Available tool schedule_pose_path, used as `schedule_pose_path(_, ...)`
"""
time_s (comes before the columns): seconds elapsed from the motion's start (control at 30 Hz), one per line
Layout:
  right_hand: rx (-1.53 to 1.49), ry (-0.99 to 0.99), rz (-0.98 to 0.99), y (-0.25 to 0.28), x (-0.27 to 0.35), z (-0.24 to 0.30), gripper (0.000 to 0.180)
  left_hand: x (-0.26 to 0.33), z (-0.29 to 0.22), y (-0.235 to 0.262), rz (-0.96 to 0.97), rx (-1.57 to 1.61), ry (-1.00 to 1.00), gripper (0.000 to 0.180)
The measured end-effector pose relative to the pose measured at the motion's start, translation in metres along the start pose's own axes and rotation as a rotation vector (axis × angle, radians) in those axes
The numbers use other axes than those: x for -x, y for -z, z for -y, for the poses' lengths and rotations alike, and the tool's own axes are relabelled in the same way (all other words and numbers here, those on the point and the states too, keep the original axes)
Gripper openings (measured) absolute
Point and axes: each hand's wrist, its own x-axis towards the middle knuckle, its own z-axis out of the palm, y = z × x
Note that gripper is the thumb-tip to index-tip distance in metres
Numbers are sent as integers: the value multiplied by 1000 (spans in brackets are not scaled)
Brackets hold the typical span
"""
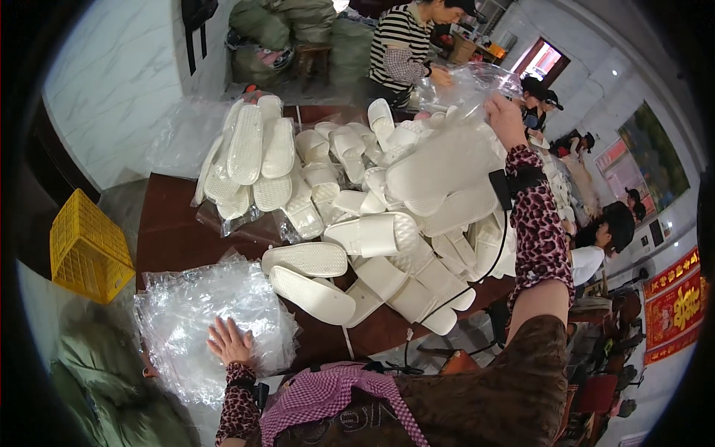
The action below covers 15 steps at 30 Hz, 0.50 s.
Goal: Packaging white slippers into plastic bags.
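Observation:
My left hand [229, 341] lies flat, fingers spread, on a stack of clear plastic bags [201, 313] at the near left of the brown table [171, 231]. My right hand [505, 118] is raised far out to the right and grips a clear plastic bag [454, 149] with white slippers inside it. Below that bag lies a big heap of loose white slippers [372, 231]. Two single slippers [309, 276] lie soles up nearest my left hand.
A bagged bundle of white slippers [249, 164] stands at the far left of the table. A yellow plastic crate [86, 249] sits on the floor to the left. A person in a striped top [406, 45] works across the table; other people sit at the right.

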Motion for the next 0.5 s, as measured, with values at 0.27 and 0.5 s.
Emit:
schedule_pose_path(0.27,178,-165,-262,62,-21,-43,19,1,2,2,2,2,-3,66)
schedule_pose_path(0.5,-130,-118,-330,98,-54,2,20,5,8,1,-46,-16,-5,66)
